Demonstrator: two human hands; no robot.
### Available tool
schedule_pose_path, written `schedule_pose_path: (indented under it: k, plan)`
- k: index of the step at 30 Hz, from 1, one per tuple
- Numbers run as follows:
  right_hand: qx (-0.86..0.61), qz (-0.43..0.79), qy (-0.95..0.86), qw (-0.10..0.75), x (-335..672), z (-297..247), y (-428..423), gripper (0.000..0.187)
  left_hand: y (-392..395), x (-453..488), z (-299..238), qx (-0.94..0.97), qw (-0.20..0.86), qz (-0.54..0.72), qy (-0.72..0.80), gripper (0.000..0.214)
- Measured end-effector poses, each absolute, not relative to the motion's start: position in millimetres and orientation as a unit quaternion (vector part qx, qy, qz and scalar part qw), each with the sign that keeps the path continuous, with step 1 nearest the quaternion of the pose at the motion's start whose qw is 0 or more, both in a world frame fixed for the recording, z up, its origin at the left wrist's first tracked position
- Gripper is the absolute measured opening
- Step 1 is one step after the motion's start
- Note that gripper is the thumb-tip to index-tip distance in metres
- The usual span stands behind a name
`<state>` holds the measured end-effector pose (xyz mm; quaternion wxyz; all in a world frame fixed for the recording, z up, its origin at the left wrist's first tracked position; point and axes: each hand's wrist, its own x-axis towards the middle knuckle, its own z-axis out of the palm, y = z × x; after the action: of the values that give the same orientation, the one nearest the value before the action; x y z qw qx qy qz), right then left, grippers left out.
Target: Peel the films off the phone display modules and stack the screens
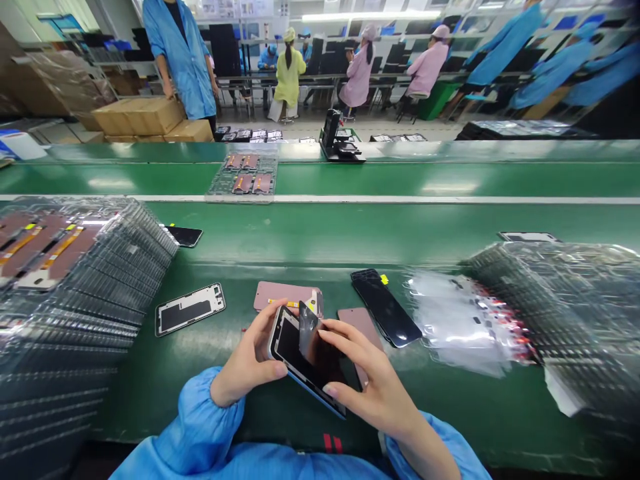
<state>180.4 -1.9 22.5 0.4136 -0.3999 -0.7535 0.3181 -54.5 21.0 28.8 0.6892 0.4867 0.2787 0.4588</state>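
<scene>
Blue sleeves (203, 410) come up at me from the bottom edge, and between them the phone (315, 373) is tilted above the green bench (280, 237). I see the left hand (250, 357) wrapped around one end of it, thumb on the near edge. The right hand (370, 377) arches over the other end, thumb at the near edge and fingertips at a raised film (307, 330); whether they pinch it I can't tell.

Two pink panels (280, 293) lie just beyond the phone, one behind each hand. To my left I have a white-framed part (190, 310) and a tall stack of clear trays (135, 267); to my right, black screens (387, 310), clear pouches (465, 320) and a second stack (560, 320).

Farther out, a white strip (350, 199) runs across the glossy green. One tray (243, 177) of four panels overlaps it, and a black fixture (343, 137) stands at the far edge.

Across the room I make out a person in a blue coat (187, 60) by cartons (140, 117), others seated in yellow and pink, a green bin (440, 100), and a tube light (370, 16) overhead.
</scene>
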Motion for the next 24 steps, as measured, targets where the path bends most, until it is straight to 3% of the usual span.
schedule_pose_path:
  k: [24]
  plan:
    - [-0.426, 0.304, -0.745, 0.412, 184, 18, -5, 0.050, 17, -47, 31, 0.449, 0.695, 0.483, 0.287, 0.080]
